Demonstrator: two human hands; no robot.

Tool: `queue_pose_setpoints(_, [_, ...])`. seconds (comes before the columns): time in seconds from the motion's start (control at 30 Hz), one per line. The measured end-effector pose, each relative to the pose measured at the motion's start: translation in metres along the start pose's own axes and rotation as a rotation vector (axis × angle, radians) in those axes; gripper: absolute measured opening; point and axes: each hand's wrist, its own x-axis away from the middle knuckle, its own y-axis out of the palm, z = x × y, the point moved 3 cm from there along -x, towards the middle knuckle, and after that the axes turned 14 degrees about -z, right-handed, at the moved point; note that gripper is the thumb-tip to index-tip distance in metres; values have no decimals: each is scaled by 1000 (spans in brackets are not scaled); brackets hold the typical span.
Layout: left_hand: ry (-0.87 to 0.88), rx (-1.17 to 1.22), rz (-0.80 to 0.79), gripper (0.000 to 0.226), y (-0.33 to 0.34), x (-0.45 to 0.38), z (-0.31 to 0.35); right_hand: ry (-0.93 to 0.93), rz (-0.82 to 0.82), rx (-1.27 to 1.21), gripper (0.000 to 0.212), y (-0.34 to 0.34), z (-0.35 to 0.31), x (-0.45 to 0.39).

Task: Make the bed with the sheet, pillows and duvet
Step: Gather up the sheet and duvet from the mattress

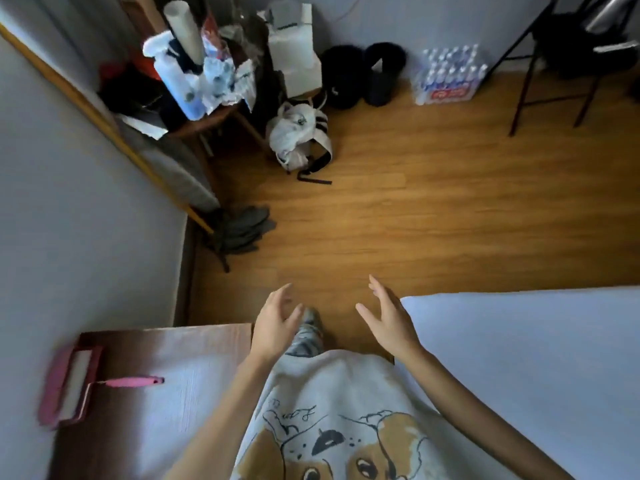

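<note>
The bed fills the lower right, covered in a smooth white sheet, its corner near my right wrist. My left hand and my right hand hover in front of me above the wooden floor, palms facing each other, fingers spread and holding nothing. Neither hand touches the bed. No pillows or duvet show in this view.
A brown bedside table at lower left carries a pink lint roller. A cluttered stool, a white bag, dark slippers, a pack of water bottles and a folding chair line the far wall. A grey mop leans at left.
</note>
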Motion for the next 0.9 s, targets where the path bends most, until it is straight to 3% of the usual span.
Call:
queue_pose_setpoints(0.23, [132,-91,-227,43,-35,-172,66,150,243,-132,64,-86,7,-99])
queue_pose_setpoints(0.5, [320,-378,-611,44,-32,-352,205,341,493,-449,59,-186,-13,-181])
queue_pose_setpoints(0.67, [458,-456,-695,45,12,-427,303,371,640,-540,57,-254,19,-197])
queue_pose_setpoints(0.9, [506,-574,-906,45,128,-510,409,428,832,-685,47,-381,119,-224])
